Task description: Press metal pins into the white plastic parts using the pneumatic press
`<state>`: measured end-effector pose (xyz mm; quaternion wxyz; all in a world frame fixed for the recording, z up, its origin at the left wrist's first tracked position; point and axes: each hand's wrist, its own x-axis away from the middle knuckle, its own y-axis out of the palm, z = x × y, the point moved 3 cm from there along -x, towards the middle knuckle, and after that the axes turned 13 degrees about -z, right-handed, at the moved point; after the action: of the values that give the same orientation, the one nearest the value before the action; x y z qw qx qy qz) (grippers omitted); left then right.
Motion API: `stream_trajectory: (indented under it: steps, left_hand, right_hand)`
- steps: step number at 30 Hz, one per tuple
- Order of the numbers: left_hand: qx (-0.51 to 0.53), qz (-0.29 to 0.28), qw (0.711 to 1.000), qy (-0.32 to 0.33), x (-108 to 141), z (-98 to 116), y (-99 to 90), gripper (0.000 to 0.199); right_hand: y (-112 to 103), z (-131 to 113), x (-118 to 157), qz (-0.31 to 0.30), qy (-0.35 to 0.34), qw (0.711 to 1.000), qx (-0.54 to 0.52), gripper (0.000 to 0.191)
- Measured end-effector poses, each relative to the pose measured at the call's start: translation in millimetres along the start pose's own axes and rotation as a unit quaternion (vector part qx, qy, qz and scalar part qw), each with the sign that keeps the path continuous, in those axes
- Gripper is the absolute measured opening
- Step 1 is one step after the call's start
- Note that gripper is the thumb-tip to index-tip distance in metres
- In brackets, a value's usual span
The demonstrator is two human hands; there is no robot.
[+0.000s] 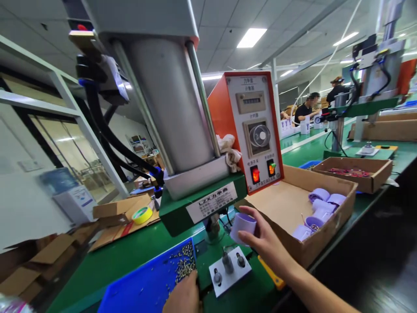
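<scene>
Right hand (265, 243) is pinching a purple cup (243, 227) near the press (169, 108) pins (227, 263), while left hand (184, 298) is resting curled, fingers hidden, on the blue tray (143, 287) of rivets (185, 263).

Bare hands (260, 243); sleeveless forearm

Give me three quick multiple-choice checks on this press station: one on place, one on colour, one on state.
1. Where do the small metal pieces lie?
A. blue tray
B. cardboard box
C. white fixture plate

2. What colour is the cup in the right hand?
A. orange
B. pale purple
C. green

3. How do the two switches on the orange control box look?
A. dark
B. covered
C. lit

Answers: 1 A, they are heaped on the blue tray by the left hand. 2 B, it matches the cups in the cardboard box. 3 C, both glow.
</scene>
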<state>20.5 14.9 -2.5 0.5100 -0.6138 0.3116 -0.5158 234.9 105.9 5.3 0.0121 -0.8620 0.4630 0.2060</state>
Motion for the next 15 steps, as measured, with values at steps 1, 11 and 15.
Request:
stream_trajectory:
  steps: [1, 11, 15]
  left_hand:
    - [0.001, -0.001, 1.000, 0.000, 0.5, 0.2, -0.8, 0.029]
    - [0.010, -0.003, 1.000, -0.018, 2.1, 3.3, -2.2, 0.034]
    - [0.015, 0.004, 1.000, -0.022, -2.4, -0.4, -1.4, 0.033]
  right_hand:
    - [11.3, 5.6, -4.6, -0.018, -0.004, 1.000, -0.016, 0.067]
    - [39.3, 6.1, -21.8, -0.146, -0.040, 0.988, 0.029, 0.061]
    - [39.6, 0.0, -21.4, -0.163, -0.053, 0.980, 0.099, 0.059]
